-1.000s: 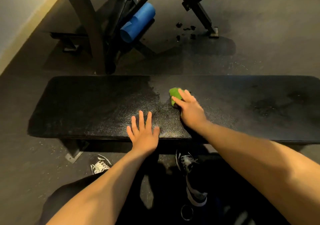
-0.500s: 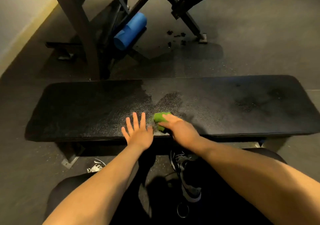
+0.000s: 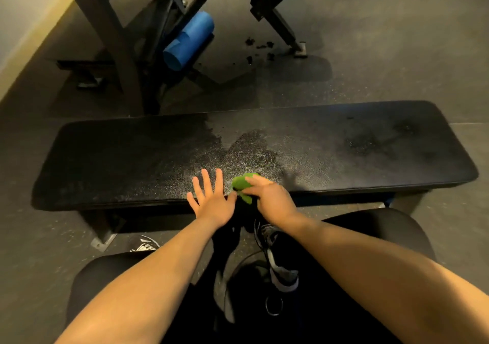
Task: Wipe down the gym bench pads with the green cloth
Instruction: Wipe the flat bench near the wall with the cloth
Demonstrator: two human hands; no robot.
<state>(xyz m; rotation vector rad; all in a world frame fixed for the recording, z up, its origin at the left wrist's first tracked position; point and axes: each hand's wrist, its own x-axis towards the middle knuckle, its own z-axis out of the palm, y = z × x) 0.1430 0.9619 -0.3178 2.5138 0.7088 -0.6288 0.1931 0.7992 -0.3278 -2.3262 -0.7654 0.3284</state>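
The right hand (image 3: 274,200) presses the green cloth (image 3: 243,184) onto the black surface (image 3: 344,145) near its six o'clock edge; at its nine o'clock the left hand (image 3: 211,200) lies flat, fingers (image 3: 205,182) spread.

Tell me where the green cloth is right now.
In the head view, the green cloth sits on the near edge of the black bench pad, around its middle, under the right hand and just right of the flat left hand.

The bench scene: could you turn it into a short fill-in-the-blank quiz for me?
1. The right hand grips a cloth coloured ____.
2. The left hand rests on the bench with its fingers ____.
3. The foam roller behind the bench is ____.

Missing words: green; spread flat; blue.
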